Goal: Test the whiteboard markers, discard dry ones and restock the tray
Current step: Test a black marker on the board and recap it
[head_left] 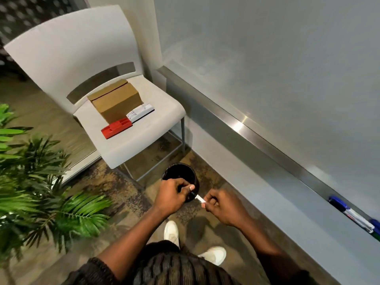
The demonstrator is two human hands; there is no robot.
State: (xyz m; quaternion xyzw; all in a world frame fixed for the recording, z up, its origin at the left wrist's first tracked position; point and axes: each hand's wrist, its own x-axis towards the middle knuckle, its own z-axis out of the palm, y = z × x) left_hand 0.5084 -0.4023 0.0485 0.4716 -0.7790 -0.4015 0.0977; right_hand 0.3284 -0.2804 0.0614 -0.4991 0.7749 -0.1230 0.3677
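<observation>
- Left hand (171,195): fingers (190,188) curled, thumb and forefinger pinching the black cap (192,193) of a whiteboard marker (200,199).
- Right hand (225,206): fingers curled round the white barrel of the same whiteboard marker.
- Held slanted between both hands, over the near rim of a black waste bin (180,174) on the floor.
- To the right, spare markers (353,214) lying in the metal tray (267,144) under the whiteboard.
- Behind, on a white chair (144,136): cardboard box (118,101), red eraser (116,128) and white eraser (139,112) just beside it.

1 white marker (200,199), black end, tilted above black bin (178,173) on near floor | blue-capped markers (352,214) lying in silver tray (246,128), near right
</observation>
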